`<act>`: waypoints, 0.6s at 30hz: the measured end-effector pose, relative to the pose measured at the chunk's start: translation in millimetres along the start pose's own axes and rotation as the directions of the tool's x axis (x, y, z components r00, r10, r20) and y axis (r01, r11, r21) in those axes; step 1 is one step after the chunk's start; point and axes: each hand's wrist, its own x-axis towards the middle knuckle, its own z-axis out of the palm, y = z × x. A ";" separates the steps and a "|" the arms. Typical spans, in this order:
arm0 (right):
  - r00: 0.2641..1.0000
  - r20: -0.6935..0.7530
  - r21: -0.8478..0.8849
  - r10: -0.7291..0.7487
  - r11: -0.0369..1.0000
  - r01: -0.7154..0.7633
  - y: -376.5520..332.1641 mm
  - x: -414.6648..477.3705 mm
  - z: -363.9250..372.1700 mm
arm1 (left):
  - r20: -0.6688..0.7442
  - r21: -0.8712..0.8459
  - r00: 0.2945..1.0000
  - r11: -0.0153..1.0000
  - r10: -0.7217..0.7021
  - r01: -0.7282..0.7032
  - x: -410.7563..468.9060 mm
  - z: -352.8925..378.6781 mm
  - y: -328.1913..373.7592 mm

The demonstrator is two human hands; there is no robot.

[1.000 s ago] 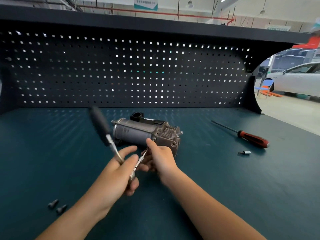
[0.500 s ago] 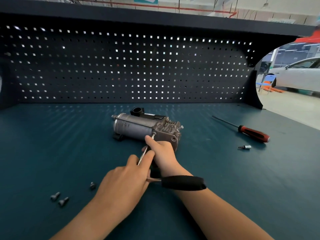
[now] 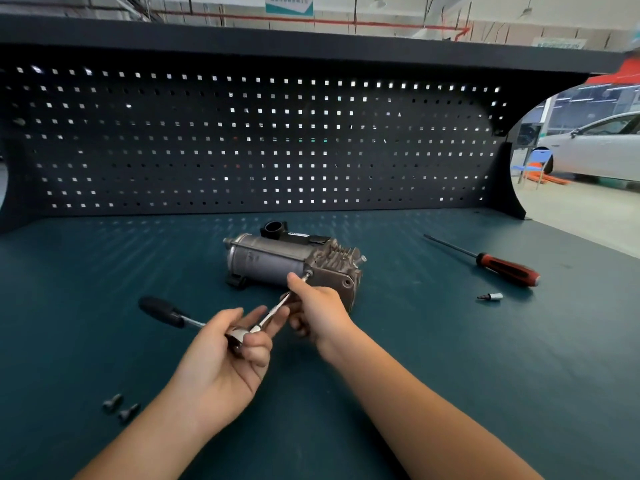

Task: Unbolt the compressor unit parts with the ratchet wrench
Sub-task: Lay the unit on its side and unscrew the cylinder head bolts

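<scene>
Compressor (image 3: 277, 259) lies on its side mid tabletop (image 3: 450, 358), near pegboard (image 3: 242, 140). Ratchet wrench (image 3: 239, 336) head sits in left hand (image 3: 221, 355), grip curled around it; black handle sticks out to left. Extension bar (image 3: 277, 311) runs from head up to bolt hole on compressor's front face. Right hand (image 3: 318, 313) pinches bar near its tip, just beside compressor. Two loose bolts (image 3: 119, 407) lie side by side near left. Screwdriver (image 3: 502, 266) and small socket bit (image 3: 491, 296) lie well right.
</scene>
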 end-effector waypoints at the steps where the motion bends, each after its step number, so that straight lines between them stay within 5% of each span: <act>1: 1.000 0.010 0.001 0.024 1.000 -0.024 -0.7 0.2 0.0 | 0.001 0.009 1.000 1.000 -0.004 0.004 0.3 0.0 0.6; 4: 0.998 0.010 0.007 0.061 0.998 -0.061 -0.5 2.0 -1.8 | -0.018 0.281 0.995 0.955 0.101 -0.092 3.0 1.0 1.8; 6: 0.998 -0.005 0.012 0.062 0.998 -0.062 0.8 2.2 -2.4 | 0.038 0.629 0.957 0.737 0.289 -0.248 2.4 0.1 2.3; 9: 0.998 -0.020 0.028 0.059 0.998 -0.058 3.4 0.1 -2.2 | 0.342 0.923 0.837 0.015 0.428 -0.385 -1.0 -6.9 2.4; 11: 0.999 -0.029 0.058 0.044 0.997 -0.042 5.3 -0.5 -3.7 | 0.487 0.836 0.775 -0.472 0.402 -0.280 -3.7 -9.5 1.2; 12: 0.999 -0.028 0.065 0.029 0.997 -0.027 5.5 -0.7 -4.8 | 0.551 0.758 0.731 -0.607 0.401 -0.239 -4.5 -9.9 -0.6; 15: 1.000 -0.010 0.038 0.011 0.999 -0.011 4.7 -1.9 -4.9 | 0.644 0.606 0.685 -0.773 0.339 -0.188 -4.2 -6.9 -8.6; 18: 0.999 -0.036 0.082 0.029 0.996 -0.026 4.8 -0.7 -1.8 | 0.664 0.547 0.687 -0.819 0.297 -0.175 -1.0 -9.9 -15.1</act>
